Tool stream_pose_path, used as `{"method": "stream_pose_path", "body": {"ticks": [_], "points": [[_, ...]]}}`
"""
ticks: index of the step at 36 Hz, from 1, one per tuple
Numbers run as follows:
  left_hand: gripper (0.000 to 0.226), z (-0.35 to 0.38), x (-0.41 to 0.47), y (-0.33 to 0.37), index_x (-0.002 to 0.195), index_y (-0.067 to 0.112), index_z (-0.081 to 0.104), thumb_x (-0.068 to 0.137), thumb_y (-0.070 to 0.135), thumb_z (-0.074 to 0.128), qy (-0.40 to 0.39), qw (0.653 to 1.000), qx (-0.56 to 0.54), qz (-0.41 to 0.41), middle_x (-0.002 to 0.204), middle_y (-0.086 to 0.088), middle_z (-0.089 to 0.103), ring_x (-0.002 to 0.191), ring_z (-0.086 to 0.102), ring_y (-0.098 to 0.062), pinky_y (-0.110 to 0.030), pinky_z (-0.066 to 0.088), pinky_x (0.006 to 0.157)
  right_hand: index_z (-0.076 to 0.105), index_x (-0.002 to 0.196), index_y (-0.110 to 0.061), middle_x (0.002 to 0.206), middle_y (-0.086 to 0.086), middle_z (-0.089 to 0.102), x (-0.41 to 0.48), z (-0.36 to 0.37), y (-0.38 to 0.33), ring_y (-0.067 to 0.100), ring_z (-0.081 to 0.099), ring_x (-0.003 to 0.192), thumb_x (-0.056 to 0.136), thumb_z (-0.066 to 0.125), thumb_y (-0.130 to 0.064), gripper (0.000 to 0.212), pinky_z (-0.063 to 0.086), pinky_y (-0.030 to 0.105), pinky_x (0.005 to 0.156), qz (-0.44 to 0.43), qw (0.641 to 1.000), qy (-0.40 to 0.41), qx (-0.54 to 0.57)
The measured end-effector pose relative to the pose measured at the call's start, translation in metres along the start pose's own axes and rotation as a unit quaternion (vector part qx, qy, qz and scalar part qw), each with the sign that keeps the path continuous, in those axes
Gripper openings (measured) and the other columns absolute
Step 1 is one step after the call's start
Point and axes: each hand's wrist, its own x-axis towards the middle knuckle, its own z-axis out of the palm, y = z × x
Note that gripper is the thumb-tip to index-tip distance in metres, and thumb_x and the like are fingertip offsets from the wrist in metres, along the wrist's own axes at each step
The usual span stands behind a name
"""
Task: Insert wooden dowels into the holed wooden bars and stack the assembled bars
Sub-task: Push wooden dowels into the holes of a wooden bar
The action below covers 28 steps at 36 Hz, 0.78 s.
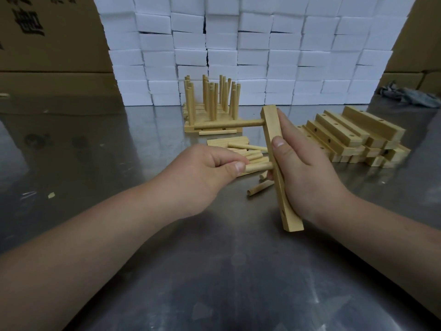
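One dowel (260, 167) pinched in left fingers (235, 167), right fingers (281, 147) clasp bar (272, 127) (partly hidden).

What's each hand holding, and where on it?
Right hand grips the holed bar around its middle; left hand pinches a dowel just behind the end meeting the bar.

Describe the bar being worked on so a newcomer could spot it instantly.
On the steel table, before the white block wall, find the right hand. It grips one wooden bar held on end. Unlike the piled bars beside it, one dowel juts sideways from it.
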Motion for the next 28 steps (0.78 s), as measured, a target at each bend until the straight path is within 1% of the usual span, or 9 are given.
{"method": "stream_pose_path", "body": {"ticks": [5, 10, 14, 17, 18, 20, 23, 26, 28], "points": [[0.040, 0.000, 0.002, 0.000, 0.056, 0.047, 0.066, 0.086, 0.023, 0.058, -0.008, 0.998, -0.049, -0.042, 0.060, 0.027, 0.063, 0.066, 0.055, 0.010, -0.014, 0.044, 0.070, 0.025, 0.145, -0.031, 0.106, 0.007, 0.057, 0.000, 0.000, -0.001, -0.008, 0.056, 0.078, 0.100, 0.033, -0.025, 0.047, 0.043, 0.008, 0.068, 0.003, 1.000, -0.017, -0.014], [0.030, 0.001, 0.000, 0.000, 0.067, 0.032, 0.069, 0.089, 0.020, 0.054, -0.031, 0.990, -0.104, -0.095, 0.044, 0.015, 0.049, 0.041, 0.042, 0.001, -0.026, 0.030, 0.056, 0.027, 0.146, -0.021, 0.122, 0.023, 0.053, -0.002, 0.000, -0.004, -0.016, 0.022, 0.102, 0.100, 0.035, -0.018, 0.046, 0.037, 0.004, 0.078, -0.015, 1.000, -0.002, -0.013], [0.030, 0.005, 0.000, 0.002, 0.067, 0.017, 0.066, 0.089, 0.032, 0.052, 0.014, 0.998, -0.023, -0.058, 0.046, 0.016, 0.048, 0.044, 0.041, 0.002, -0.020, 0.035, 0.059, 0.032, 0.144, -0.028, 0.108, -0.007, 0.064, 0.005, 0.000, -0.002, -0.005, 0.059, 0.097, 0.100, 0.036, -0.023, 0.045, 0.048, 0.022, 0.084, 0.035, 0.999, 0.003, 0.028], [0.033, 0.004, 0.001, 0.000, 0.085, 0.024, 0.068, 0.089, 0.044, 0.042, 0.075, 0.995, -0.005, -0.058, 0.047, 0.018, 0.054, 0.041, 0.044, 0.003, -0.017, 0.036, 0.053, 0.034, 0.145, -0.028, 0.136, -0.013, 0.050, 0.011, 0.003, 0.006, 0.007, 0.046, 0.125, 0.100, 0.036, -0.028, 0.045, 0.036, 0.035, 0.107, 0.067, 0.997, 0.027, 0.007], [0.031, 0.002, 0.002, -0.002, 0.093, 0.028, 0.065, 0.091, 0.044, 0.039, 0.097, 0.993, -0.019, -0.065, 0.053, 0.018, 0.058, 0.043, 0.045, 0.003, -0.020, 0.038, 0.054, 0.035, 0.144, -0.028, 0.136, -0.011, 0.050, 0.013, 0.005, 0.008, 0.005, 0.048, 0.122, 0.100, 0.036, -0.028, 0.044, 0.038, 0.031, 0.105, 0.083, 0.996, 0.044, 0.014], [0.025, -0.001, 0.003, -0.005, 0.097, 0.030, 0.059, 0.093, 0.040, 0.037, 0.134, 0.988, -0.038, -0.064, 0.069, 0.012, 0.063, 0.048, 0.049, -0.001, -0.025, 0.042, 0.056, 0.040, 0.140, -0.030, 0.116, -0.010, 0.060, 0.018, 0.003, 0.010, -0.002, 0.062, 0.084, 0.100, 0.035, -0.028, 0.040, 0.052, 0.019, 0.074, 0.133, 0.984, 0.098, 0.069], [0.017, -0.001, 0.002, -0.007, 0.080, 0.031, 0.053, 0.085, 0.041, 0.041, 0.138, 0.990, 0.005, -0.031, 0.071, 0.012, 0.059, 0.056, 0.049, -0.001, -0.023, 0.041, 0.058, 0.049, 0.130, -0.026, 0.091, -0.005, 0.061, 0.028, -0.010, 0.015, 0.001, 0.056, 0.051, 0.100, 0.033, -0.025, 0.034, 0.045, 0.016, 0.048, 0.205, 0.952, 0.177, 0.143], [0.017, 0.007, -0.002, -0.005, 0.088, 0.038, 0.060, 0.077, 0.042, 0.048, 0.025, 0.993, 0.102, 0.046, 0.086, 0.026, 0.057, 0.078, 0.050, 0.006, -0.010, 0.039, 0.068, 0.055, 0.105, -0.017, 0.054, -0.004, 0.056, 0.032, -0.017, 0.020, 0.001, 0.053, 0.042, 0.100, 0.032, -0.026, 0.026, 0.042, 0.021, 0.050, 0.240, 0.939, 0.195, 0.150], [0.034, 0.013, -0.003, -0.005, 0.117, 0.038, 0.057, 0.084, 0.041, 0.051, -0.086, 0.974, 0.186, 0.097, 0.115, 0.029, 0.050, 0.107, 0.041, 0.010, -0.013, 0.031, 0.093, 0.053, 0.090, -0.016, 0.057, 0.002, 0.055, 0.030, -0.014, 0.020, 0.002, 0.051, 0.039, 0.100, 0.031, -0.024, 0.026, 0.040, 0.016, 0.044, 0.238, 0.941, 0.191, 0.146]]}}
